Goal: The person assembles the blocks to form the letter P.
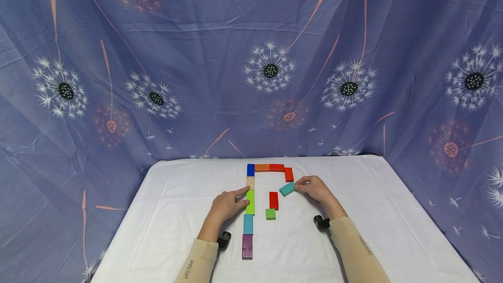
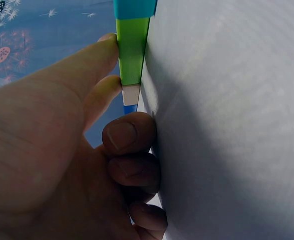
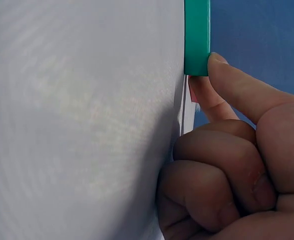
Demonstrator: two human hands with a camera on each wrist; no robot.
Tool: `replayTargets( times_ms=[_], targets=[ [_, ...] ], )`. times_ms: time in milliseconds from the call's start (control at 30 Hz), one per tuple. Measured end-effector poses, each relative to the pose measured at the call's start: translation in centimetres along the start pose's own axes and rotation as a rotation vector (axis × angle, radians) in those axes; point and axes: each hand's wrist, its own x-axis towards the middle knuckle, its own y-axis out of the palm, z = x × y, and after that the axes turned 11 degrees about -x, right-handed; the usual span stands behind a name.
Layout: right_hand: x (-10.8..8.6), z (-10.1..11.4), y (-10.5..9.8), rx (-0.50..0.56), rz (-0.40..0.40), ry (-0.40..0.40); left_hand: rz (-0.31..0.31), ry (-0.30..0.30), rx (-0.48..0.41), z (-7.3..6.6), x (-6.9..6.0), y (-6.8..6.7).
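My right hand (image 1: 315,188) pinches one end of a teal block (image 1: 287,189) between thumb and index finger, its other fingers curled under. The block sits at a slant just below an upright red block (image 1: 289,174). My left hand (image 1: 226,206) touches the left side of a column of blocks. Its thumb rests against the lime green block (image 2: 131,52), and its index finger reaches the beige block (image 2: 130,94); the remaining fingers are bent on the tabletop. Below the lime block in the head view come a light blue block (image 1: 248,224) and a purple block (image 1: 247,246).
A dark blue block (image 1: 250,170) tops the column, followed rightward by an orange block (image 1: 262,168) and a red block (image 1: 277,167). Inside the outline lie another red block (image 1: 273,201) and a small green block (image 1: 270,214). A patterned curtain (image 1: 212,77) hangs behind the white-covered table (image 1: 157,230).
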Motion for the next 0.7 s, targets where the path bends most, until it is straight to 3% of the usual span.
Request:
replayTargets(
  times_ms=[700],
  targets=[
    [0.44,-0.27,0.25,0.048,-0.008,0.034,-0.002,0.008,-0.011,0.09,-0.05,0.09]
  ],
)
